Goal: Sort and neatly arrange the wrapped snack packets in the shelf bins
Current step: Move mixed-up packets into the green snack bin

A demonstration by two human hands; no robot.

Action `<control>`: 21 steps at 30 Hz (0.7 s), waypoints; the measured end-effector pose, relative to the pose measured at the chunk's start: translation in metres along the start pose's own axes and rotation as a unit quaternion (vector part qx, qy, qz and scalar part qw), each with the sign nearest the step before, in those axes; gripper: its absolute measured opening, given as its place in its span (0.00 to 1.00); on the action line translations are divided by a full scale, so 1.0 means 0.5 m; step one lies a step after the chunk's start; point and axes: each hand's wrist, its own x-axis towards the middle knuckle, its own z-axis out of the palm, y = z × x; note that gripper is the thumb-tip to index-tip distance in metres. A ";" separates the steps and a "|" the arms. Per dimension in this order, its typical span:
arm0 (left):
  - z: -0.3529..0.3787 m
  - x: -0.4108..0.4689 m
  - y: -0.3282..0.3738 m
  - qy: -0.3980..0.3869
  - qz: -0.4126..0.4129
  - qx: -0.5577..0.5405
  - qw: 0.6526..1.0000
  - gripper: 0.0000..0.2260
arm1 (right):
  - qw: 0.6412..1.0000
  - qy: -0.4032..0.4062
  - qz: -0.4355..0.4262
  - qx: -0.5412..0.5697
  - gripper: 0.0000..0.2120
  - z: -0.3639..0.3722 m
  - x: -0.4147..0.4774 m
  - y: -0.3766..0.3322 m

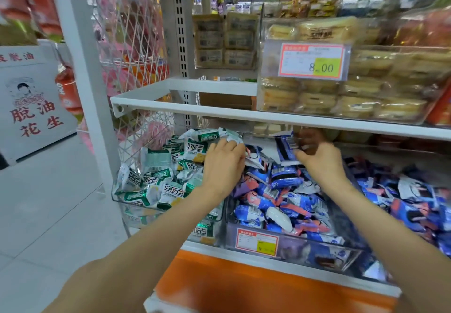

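Green-and-white snack packets (168, 178) fill the clear left bin (122, 200). Blue, white and pink packets (280, 198) fill the clear middle bin (292, 246). My left hand (223, 164) reaches over the divider between the two bins, its fingers curled into the packets at the back; which packet it grips is hidden. My right hand (319, 161) is at the back of the middle bin and pinches an upright blue-and-white packet (286, 148) by its edge.
A white shelf (244, 112) hangs low just above both hands, carrying a clear box of wrapped cakes (341, 98) with an 8.00 price tag. More blue packets (410, 203) lie at the right. A white wire mesh side panel (131, 44) borders the left bin.
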 end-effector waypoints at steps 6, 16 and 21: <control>0.021 0.012 -0.006 -0.212 0.084 0.008 0.974 0.16 | 0.965 -0.215 -0.072 -0.135 0.14 -0.002 0.001 0.026; -0.068 -0.017 -0.073 -0.096 -0.044 -0.077 0.991 0.09 | 0.969 -0.191 -0.125 -0.096 0.12 0.006 -0.015 0.018; -0.112 -0.054 -0.187 -0.060 -0.174 0.001 0.983 0.09 | 0.969 -0.182 -0.161 -0.041 0.10 0.033 -0.034 -0.019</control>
